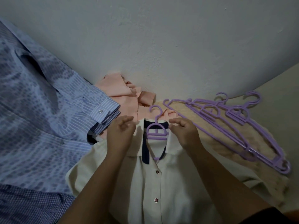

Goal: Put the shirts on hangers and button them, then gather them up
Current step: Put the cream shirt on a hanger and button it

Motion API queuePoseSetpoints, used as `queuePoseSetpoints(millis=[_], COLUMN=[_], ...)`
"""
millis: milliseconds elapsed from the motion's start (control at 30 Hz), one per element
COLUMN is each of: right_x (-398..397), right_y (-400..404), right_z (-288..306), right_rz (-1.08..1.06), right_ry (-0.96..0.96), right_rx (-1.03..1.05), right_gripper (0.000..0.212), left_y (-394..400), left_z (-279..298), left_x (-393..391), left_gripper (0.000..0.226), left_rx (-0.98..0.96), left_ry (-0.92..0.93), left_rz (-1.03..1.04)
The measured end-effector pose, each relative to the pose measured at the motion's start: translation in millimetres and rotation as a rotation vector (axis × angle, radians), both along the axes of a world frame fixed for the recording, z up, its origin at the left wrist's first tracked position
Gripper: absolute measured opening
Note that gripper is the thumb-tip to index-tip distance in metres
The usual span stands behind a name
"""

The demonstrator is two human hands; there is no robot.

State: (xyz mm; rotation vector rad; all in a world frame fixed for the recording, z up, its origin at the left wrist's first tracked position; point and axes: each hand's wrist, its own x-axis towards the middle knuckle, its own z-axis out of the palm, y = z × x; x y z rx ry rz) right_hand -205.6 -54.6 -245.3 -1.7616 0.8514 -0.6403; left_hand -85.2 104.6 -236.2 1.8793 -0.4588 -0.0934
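Both hands pinch the white shirt's (163, 183) collar, left hand (120, 135) and right hand (184, 131) either side of the purple hanger (156, 131), probably squaring it before buttoning. Spare hangers (234, 125) wait alongside.

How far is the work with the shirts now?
Done: the white shirt has a hanger inside and looks buttoned. In hand: left hand and right hand pinch its collar. Left: the striped shirt, the pink shirt, spare hangers, then gathering.
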Motion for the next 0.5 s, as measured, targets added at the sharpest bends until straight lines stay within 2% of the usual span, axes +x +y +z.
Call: queuePoseSetpoints(millis=[100,200,267,333,500], right_x=[13.0,14.0,11.3,6.7,0.5], right_y=[-12.2,-21.4,-24.0,-25.7,-27.1], right_z=[5.2,-4.6,-16.3,-27.3,-40.5], right_rz=[0.041,0.066,0.071,0.036,0.018], right_ry=[-0.036,0.014,0.076,0.122,0.122], right_rx=[0.107,0.056,0.018,0.03,0.068], right_gripper=[0.011,0.015,0.021,0.024,0.025], left_y=[-33.1,-66.1,-81.7,-91.7,-99.8], left_z=[5.7,6.1,2.7,-0.9,-1.4], left_x=[14.1,29.6,38.8,46.2,50.9], left_gripper=[0.028,0.064,0.086,0.096,0.096], left_rx=[0.204,0.497,0.667,0.782,0.882], left_ry=[-0.282,-0.495,-0.528,-0.574,-0.579], left_rz=[-0.217,-0.447,-0.551,-0.608,-0.703])
